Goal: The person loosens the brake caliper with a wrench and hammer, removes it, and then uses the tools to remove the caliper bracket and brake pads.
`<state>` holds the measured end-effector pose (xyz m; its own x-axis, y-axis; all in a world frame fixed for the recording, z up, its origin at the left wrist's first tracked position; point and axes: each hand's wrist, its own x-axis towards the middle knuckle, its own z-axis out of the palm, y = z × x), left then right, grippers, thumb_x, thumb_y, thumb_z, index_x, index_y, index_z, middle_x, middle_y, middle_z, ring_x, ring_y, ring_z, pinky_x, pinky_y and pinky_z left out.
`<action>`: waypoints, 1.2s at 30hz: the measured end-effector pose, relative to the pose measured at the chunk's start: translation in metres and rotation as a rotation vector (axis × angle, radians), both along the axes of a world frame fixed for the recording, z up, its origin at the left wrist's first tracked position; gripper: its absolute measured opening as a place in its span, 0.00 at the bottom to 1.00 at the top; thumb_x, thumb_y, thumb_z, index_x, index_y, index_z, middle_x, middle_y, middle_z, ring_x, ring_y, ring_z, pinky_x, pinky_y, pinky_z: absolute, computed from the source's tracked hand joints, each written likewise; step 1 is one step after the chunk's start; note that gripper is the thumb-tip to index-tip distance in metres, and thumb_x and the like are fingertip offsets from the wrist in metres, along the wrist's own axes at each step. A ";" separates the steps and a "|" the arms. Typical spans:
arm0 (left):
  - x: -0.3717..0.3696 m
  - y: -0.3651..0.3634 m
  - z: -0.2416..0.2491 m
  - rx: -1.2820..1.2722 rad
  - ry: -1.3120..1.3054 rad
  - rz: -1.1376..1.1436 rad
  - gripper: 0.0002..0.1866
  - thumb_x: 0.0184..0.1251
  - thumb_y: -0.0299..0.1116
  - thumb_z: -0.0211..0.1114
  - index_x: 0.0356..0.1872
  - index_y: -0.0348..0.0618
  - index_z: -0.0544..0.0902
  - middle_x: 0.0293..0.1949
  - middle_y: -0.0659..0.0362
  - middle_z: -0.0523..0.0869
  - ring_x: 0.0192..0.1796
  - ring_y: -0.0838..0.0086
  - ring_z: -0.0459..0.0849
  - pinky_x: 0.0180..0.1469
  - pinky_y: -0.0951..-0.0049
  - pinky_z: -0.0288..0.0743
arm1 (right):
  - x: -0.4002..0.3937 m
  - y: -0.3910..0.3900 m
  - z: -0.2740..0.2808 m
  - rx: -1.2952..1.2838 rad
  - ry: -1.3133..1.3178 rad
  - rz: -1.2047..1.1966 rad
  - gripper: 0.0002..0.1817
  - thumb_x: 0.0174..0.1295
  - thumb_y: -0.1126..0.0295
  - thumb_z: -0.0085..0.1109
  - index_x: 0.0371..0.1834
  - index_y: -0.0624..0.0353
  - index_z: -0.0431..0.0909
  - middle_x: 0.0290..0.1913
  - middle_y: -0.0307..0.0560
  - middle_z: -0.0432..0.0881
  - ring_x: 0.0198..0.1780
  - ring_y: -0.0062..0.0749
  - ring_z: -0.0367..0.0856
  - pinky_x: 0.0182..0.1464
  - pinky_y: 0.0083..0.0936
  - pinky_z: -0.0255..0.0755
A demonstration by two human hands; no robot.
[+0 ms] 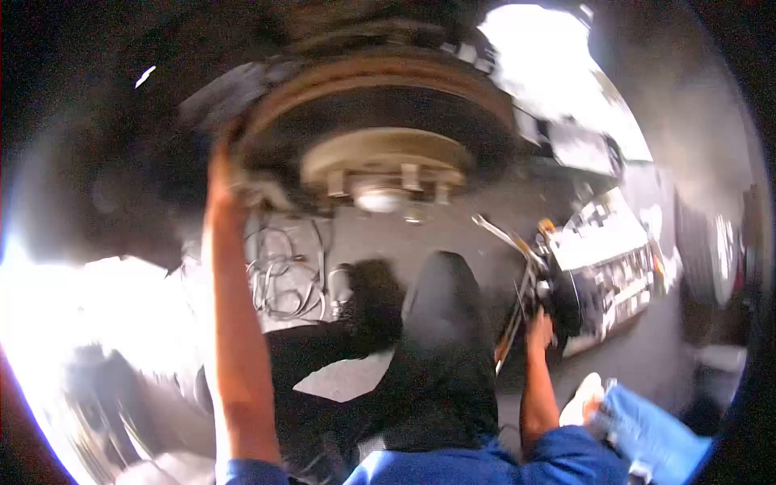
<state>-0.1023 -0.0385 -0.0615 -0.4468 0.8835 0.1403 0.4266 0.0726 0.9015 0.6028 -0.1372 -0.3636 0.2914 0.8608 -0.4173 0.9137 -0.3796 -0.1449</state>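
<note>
The left hand (220,158) is raised up to the rusty brake disc (380,97) and touches its left edge. The fingers go behind the rim, so I cannot tell if they are closed on it or only press against it. The disc hangs above the person, and the hub (384,166) with its short studs sits in the middle of the disc, to the right of this hand. Just above the hand there is a dark grey part, too blurred to name.

The right hand (539,330) is low, well apart from the disc, and it is closed around a long thin tool (517,283) with an orange and black body. The tool goes up from the grip and a bright metal bar (497,230) continues to the upper left of it. Just to the right of this hand stands an open tool case (606,259) on the grey floor.

Between the two arms lie the person's dark trousers (440,339). Below the left hand, beside the forearm, some loose cables (283,275) lie on the floor.
</note>
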 end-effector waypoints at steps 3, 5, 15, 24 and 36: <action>0.058 0.010 0.013 0.142 -0.868 -0.119 0.29 0.74 0.51 0.50 0.65 0.39 0.72 0.61 0.53 0.79 0.57 0.63 0.79 0.61 0.65 0.73 | 0.018 -0.022 -0.025 0.139 -0.175 0.219 0.24 0.63 0.70 0.53 0.64 0.58 0.70 0.57 0.64 0.74 0.50 0.56 0.80 0.47 0.48 0.77; 0.054 0.018 0.010 0.037 -0.871 -0.040 0.27 0.74 0.49 0.50 0.65 0.40 0.73 0.60 0.54 0.80 0.57 0.66 0.79 0.62 0.67 0.71 | 0.024 -0.023 -0.036 0.122 -0.160 0.199 0.22 0.61 0.67 0.57 0.59 0.62 0.71 0.58 0.64 0.74 0.50 0.58 0.79 0.47 0.49 0.77; 0.096 0.014 0.047 0.097 -0.457 -0.028 0.27 0.75 0.49 0.47 0.60 0.38 0.77 0.60 0.46 0.79 0.62 0.62 0.76 0.64 0.67 0.65 | 0.061 -0.029 -0.034 0.133 0.275 0.165 0.18 0.59 0.57 0.62 0.38 0.65 0.82 0.36 0.55 0.87 0.37 0.49 0.85 0.39 0.40 0.75; 0.095 0.014 0.025 0.380 -0.155 0.076 0.28 0.78 0.47 0.40 0.64 0.34 0.71 0.63 0.38 0.73 0.67 0.48 0.70 0.68 0.63 0.60 | -0.076 -0.096 0.221 0.229 1.282 -0.623 0.11 0.61 0.65 0.62 0.44 0.54 0.76 0.25 0.36 0.75 0.25 0.26 0.76 0.22 0.23 0.69; 0.089 0.038 -0.003 0.434 0.088 0.056 0.22 0.79 0.40 0.40 0.61 0.36 0.73 0.60 0.37 0.73 0.64 0.42 0.68 0.66 0.54 0.62 | -0.409 0.053 0.512 0.780 0.885 0.575 0.20 0.65 0.55 0.62 0.42 0.65 0.83 0.38 0.46 0.85 0.37 0.26 0.82 0.39 0.23 0.72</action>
